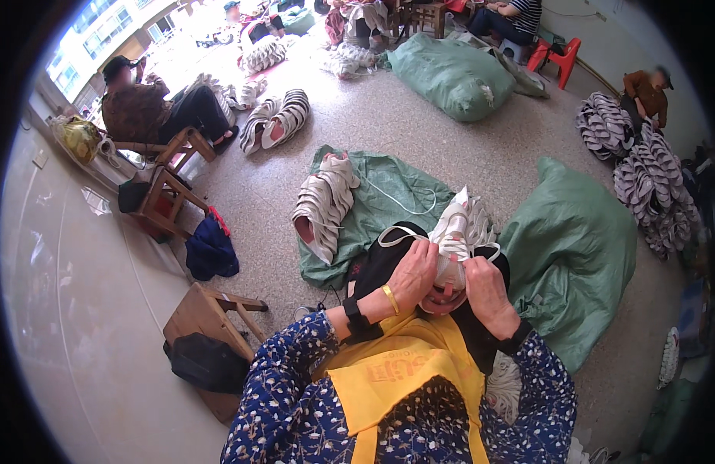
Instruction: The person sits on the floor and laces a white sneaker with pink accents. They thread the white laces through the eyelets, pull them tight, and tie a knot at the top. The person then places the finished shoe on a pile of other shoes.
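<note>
A white shoe upper (450,272) with a pink lining lies on my lap, its toe pointing away from me. My left hand (413,277) pinches the white shoelace (400,229) at the left row of eyelets; a loop of it arches out beyond my fingers. On the opposite side my right hand (489,292) is closed on the lace too, at the right edge of the opening, where another loop stands up. My fingertips hide the lace ends. More pale uppers (481,226) sit just behind this one, partly covered by it.
A nested stack of white uppers (325,203) rests on a green sheet (384,182) ahead. A full green sack (578,240) is at my right, a wooden stool (210,329) at my left. Farther off are another sack (450,73), several seated people and more piles of uppers (655,182).
</note>
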`<move>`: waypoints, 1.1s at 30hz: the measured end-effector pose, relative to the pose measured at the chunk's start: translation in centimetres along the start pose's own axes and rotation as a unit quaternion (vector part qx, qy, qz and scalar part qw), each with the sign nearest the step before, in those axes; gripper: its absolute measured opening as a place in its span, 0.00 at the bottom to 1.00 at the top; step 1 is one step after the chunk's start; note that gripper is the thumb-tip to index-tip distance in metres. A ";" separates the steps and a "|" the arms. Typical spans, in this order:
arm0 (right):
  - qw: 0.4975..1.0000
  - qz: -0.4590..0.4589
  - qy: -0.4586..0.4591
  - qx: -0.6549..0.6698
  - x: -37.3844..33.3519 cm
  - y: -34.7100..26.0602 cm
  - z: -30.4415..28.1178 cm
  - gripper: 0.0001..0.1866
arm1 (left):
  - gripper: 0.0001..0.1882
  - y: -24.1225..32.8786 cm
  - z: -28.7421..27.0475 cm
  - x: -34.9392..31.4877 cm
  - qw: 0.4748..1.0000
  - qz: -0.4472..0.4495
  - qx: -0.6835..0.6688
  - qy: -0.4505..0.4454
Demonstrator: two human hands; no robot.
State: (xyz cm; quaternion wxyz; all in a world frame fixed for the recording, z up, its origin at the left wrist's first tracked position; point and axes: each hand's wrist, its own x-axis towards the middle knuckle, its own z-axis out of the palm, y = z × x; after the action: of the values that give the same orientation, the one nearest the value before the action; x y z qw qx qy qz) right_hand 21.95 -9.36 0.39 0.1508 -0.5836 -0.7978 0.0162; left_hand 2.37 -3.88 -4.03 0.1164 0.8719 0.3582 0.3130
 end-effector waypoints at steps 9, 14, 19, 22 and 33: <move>0.991 -0.050 0.060 -0.105 1.0 -1.0 -0.9 0.06 | 0.09 0.6 -1.0 0.0 0.992 -0.056 -0.107 0.022; 0.992 -0.077 0.074 -0.071 1.0 -0.1 -0.7 0.08 | 0.09 0.6 -1.1 -0.2 0.987 -0.082 -0.132 0.037; 0.991 -0.107 0.079 -0.007 0.8 -0.8 -0.9 0.07 | 0.09 0.5 -0.8 -0.3 0.990 -0.076 -0.115 0.043; 0.983 -0.118 0.069 0.122 0.7 -4.2 -2.1 0.07 | 0.09 0.4 -0.5 -0.5 0.989 -0.080 -0.111 0.048; 0.978 0.051 0.060 0.191 2.6 -3.2 2.2 0.06 | 0.09 -0.1 -0.3 0.0 0.989 -0.061 -0.129 0.037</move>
State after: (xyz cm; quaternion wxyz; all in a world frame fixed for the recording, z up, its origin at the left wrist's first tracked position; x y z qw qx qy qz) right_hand 17.76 -7.63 -0.50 0.3058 -0.5840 -0.7386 0.1413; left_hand 2.14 -3.85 -3.85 0.2336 0.8136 0.3716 0.3813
